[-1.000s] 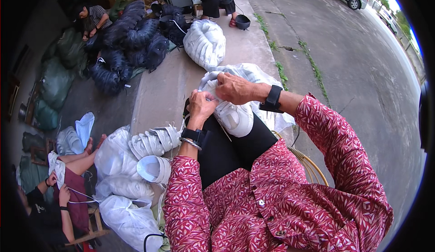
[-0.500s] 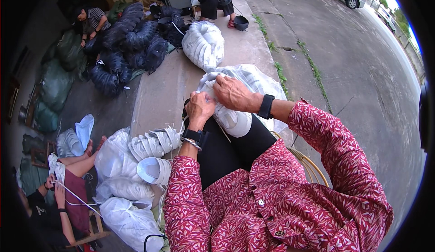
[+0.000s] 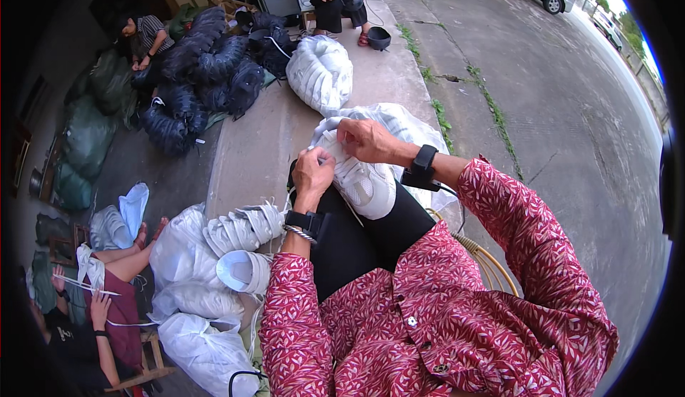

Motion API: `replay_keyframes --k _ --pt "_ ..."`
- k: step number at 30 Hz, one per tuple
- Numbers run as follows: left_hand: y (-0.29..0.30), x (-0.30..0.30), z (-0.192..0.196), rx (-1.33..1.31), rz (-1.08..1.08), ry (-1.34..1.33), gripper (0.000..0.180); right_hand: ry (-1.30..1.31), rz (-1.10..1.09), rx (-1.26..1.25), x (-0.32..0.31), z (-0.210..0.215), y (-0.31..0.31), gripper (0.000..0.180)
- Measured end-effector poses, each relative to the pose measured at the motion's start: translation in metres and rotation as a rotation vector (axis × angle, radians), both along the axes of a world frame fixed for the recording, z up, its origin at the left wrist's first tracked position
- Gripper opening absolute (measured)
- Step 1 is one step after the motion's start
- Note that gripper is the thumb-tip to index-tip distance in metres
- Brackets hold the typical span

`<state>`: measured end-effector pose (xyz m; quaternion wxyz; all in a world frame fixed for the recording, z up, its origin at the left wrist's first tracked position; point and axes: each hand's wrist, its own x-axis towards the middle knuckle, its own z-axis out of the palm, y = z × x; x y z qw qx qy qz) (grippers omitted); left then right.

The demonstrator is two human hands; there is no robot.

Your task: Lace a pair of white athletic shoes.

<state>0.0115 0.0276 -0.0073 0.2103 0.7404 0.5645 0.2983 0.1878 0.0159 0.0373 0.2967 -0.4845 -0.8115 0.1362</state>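
A white sneaker upper [image 3: 369,189] with mesh at the toe rests across my black-trousered thighs, its toe pointing at me. My left hand [image 3: 312,174] is closed by the left edge of its lacing area, thumb and forefinger pinched together. Just above the shoe's throat, my right hand [image 3: 365,141] has its fingers curled down in a pinch. What sits between the fingertips of either hand is too small or hidden to make out. Behind the shoe, a clear plastic bag of white uppers [image 3: 410,129] lies against my knees.
Nested white uppers [image 3: 244,227] and stuffed plastic bags [image 3: 207,347] crowd my left side. Ahead lies another white bundle [image 3: 321,74]; black bundles [image 3: 193,76] are heaped at far left. Co-workers sit at the left and ahead. A yellow coiled hose [image 3: 489,260] is by my right hip.
My hands have drawn slightly apart over the shoe, baring more of its lacing area. At left, a co-worker's hand has pulled a white cord away from their lap.
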Motion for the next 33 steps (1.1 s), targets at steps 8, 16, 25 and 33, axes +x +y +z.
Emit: replay_keyframes --k 8,16,25,33 --pt "0.002 -0.024 0.000 -0.365 -0.170 -0.520 0.021 0.380 0.052 -0.446 0.032 -0.009 0.007 0.010" --pt "0.003 -0.044 -0.019 -0.284 -0.220 -0.760 0.021 0.462 0.034 -0.514 0.026 -0.012 0.010 0.011" --pt "-0.011 -0.082 -0.003 -0.239 0.006 -0.640 0.018 0.813 -0.052 -0.736 0.124 0.013 -0.017 0.011" --pt "-0.041 -0.061 0.019 -0.578 -0.006 -0.645 0.024 1.401 -0.010 -0.518 0.240 0.058 -0.091 0.026"
